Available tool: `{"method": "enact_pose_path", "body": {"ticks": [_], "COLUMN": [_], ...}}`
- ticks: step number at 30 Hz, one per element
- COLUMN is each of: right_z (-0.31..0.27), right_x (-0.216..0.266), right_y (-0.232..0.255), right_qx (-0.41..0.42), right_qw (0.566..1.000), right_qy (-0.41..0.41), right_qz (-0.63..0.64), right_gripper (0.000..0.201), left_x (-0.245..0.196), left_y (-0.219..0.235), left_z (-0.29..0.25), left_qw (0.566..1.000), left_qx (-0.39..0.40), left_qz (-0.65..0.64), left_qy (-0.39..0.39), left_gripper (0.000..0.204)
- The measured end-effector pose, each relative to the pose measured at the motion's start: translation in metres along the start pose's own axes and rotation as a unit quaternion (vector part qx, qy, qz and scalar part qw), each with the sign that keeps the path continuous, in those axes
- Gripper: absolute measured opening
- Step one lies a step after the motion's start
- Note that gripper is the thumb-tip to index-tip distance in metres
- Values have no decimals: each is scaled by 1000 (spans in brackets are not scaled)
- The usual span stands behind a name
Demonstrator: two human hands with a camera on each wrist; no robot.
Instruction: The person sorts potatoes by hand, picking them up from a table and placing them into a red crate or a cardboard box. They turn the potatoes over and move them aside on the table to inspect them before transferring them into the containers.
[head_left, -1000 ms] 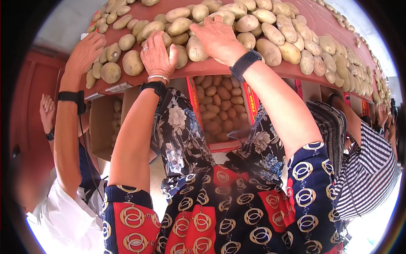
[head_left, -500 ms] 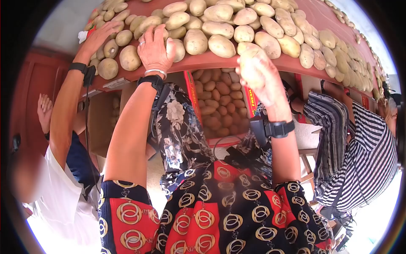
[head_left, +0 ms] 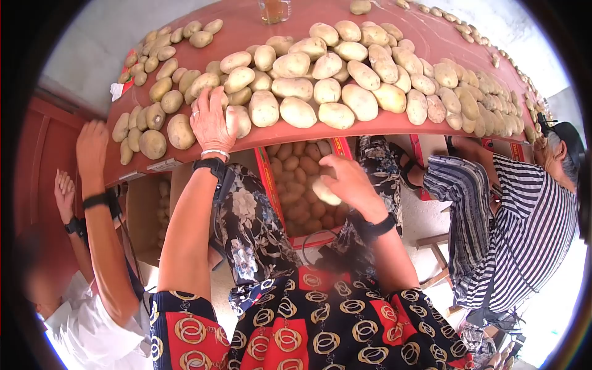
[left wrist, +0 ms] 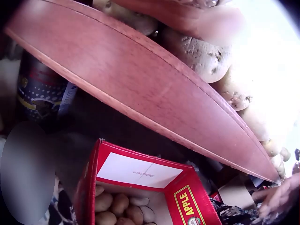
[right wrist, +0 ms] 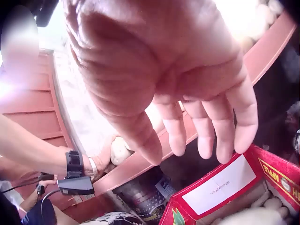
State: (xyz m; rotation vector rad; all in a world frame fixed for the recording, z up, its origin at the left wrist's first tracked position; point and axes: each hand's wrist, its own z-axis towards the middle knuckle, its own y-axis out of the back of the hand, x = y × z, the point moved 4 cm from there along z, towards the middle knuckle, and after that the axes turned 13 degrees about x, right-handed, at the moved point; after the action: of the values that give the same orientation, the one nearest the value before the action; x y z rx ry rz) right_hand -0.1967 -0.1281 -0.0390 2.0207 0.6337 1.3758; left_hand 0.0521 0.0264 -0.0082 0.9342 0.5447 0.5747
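My right hand (head_left: 351,185) is over the red apple box (head_left: 265,191), its fingers extended and spread, holding nothing. Just below the fingers is a pale potato (head_left: 325,191), apart from them in the right wrist view, where it shows as a blurred pale shape (right wrist: 253,218) at the box opening. Inside the box lie many browner potatoes (head_left: 296,213). My left hand (head_left: 213,123), with a ring and a bangle, rests on the potatoes at the front edge of the red table (head_left: 259,140). Its thumb lies beside a potato (head_left: 242,121).
A long heap of potatoes (head_left: 345,74) covers the table ahead. At the back stands a glass (head_left: 274,9). A person in white (head_left: 92,314) works on the left, and one in stripes (head_left: 524,228) sits on the right. A cardboard box (head_left: 145,206) stands under the table's left part.
My right hand took a potato from the heap's front row, brought it back and down over the box, and let it go. My left hand stayed on the potatoes.
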Motion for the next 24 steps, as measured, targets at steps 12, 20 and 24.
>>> {"method": "enact_pose_path", "body": {"ticks": [12, 20, 24], "right_z": [37, 101, 106], "right_x": [16, -7, -9], "right_y": [156, 154, 151], "right_qx": [-350, -201, -184], "right_qw": [930, 923, 928], "right_qy": [91, -99, -111], "right_qz": [-65, -312, -305], "right_gripper": [33, 51, 46], "left_x": [1, 1, 1], "left_y": [0, -1, -1], "left_z": [-1, 0, 0], "left_qw": [1000, 1000, 1000], "left_qx": [5, 6, 13], "left_qz": [-12, -4, 14], "left_qy": [3, 9, 13], "left_gripper": [49, 49, 50]}}
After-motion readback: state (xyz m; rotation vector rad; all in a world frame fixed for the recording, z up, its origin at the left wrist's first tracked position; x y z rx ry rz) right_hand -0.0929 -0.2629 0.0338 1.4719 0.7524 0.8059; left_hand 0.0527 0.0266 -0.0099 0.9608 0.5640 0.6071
